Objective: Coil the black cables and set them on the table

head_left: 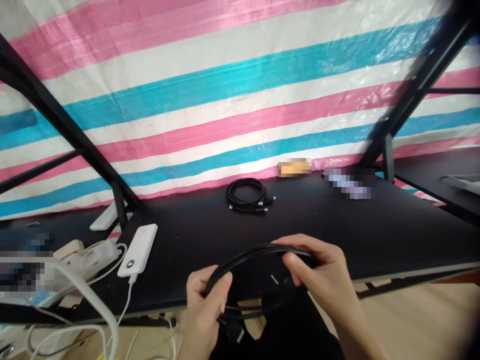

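A loop of black cable (pixel 258 251) is stretched between my two hands, in front of the table's near edge. My left hand (pixel 205 300) is closed round the loop's left side, thumb on top. A dark plug with a metal tip (pixel 235 331) dangles just below that hand. On the loop's right side, my right hand (pixel 318 265) pinches the strands between thumb and fingers. Farther back on the black table (pixel 195 225) lies a coiled black cable (pixel 246 195), its connectors pointing right.
A white power bank (pixel 138 250) with a cord plugged in lies at the table's left. Beside it are a white power strip (pixel 99 257) and white cords. An orange blurred item (pixel 294 168) and a bluish blurred one (pixel 347 184) sit at the back, before a striped tarp (pixel 225 110).
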`<state>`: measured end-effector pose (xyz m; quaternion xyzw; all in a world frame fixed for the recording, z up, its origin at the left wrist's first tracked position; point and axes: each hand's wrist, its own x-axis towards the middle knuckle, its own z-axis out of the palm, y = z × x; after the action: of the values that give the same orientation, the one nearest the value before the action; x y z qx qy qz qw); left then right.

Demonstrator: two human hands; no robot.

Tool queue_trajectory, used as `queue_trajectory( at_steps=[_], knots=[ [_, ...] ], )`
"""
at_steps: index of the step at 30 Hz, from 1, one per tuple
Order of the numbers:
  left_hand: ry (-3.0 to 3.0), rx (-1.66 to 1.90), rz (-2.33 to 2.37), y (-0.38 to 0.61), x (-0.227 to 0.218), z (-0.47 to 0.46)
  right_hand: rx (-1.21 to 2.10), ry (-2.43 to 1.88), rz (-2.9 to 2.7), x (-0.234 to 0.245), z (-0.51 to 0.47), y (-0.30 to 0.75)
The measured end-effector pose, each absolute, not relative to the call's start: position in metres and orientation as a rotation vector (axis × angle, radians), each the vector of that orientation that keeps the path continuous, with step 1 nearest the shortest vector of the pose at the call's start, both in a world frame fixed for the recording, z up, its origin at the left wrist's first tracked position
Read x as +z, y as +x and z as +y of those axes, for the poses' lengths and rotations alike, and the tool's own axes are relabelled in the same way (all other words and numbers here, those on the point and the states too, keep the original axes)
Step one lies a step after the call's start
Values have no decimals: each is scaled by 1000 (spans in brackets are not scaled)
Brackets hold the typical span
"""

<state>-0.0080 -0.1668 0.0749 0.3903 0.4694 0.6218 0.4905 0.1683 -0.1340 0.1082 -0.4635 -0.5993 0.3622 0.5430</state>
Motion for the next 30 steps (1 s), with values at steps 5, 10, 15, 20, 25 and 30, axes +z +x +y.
queue_trajectory(
  at_steps=[5, 10, 15, 20, 25, 30],
  knots=[
    [721, 1575, 1081, -17, 79, -168, 1007, -1150, -1542, 109, -130, 165],
    [308, 1632, 921, -23, 90, -158, 1195, -1156, -1564, 99, -125, 165],
    [256, 1589, 831, -14, 92, -147, 1294, -1093, -1397, 92, -122, 165],
    [531, 1496, 920, -4, 82, -143, 1516, -968, -935, 83, -122, 166],
    [832, 1454, 1041, 3, 71, -142, 1625, -821, -638, 81, -120, 167],
    [1103, 1330, 1228, 2, 58, -137, 1687, -731, -438, 81, -115, 171]
  ],
)
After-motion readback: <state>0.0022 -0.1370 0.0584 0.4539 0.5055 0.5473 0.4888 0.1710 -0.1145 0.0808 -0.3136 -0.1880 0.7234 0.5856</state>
